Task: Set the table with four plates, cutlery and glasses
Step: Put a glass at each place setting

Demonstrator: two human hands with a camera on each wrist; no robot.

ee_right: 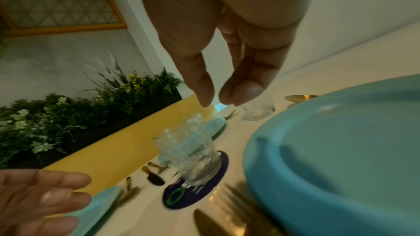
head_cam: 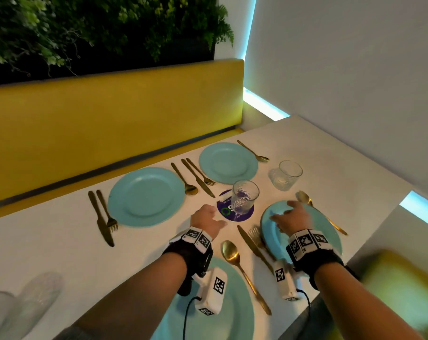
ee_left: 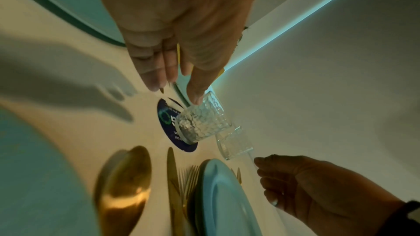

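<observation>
Four turquoise plates lie on the white table (head_cam: 60, 253): far left (head_cam: 146, 196), far right (head_cam: 228, 163), near right (head_cam: 328, 231) and near left (head_cam: 235, 312). Gold cutlery lies beside each, such as a spoon (head_cam: 242, 271) and a knife (head_cam: 253, 249). A textured glass (head_cam: 244, 197) (ee_left: 202, 123) (ee_right: 191, 157) stands on a purple coaster (head_cam: 232, 213). A second glass (head_cam: 285, 176) (ee_right: 256, 110) stands further right. My left hand (head_cam: 209, 217) (ee_left: 172, 51) hovers empty just left of the coaster. My right hand (head_cam: 292, 217) (ee_right: 227, 42) hangs relaxed and empty over the near right plate.
A yellow bench (head_cam: 109, 119) runs along the table's far side, with plants (head_cam: 85, 28) above it. A white wall (head_cam: 343, 69) closes the right side. Blurred clear glasses (head_cam: 23, 303) stand at the near left. A blurred yellow-green seat (head_cam: 399, 290) is at the near right.
</observation>
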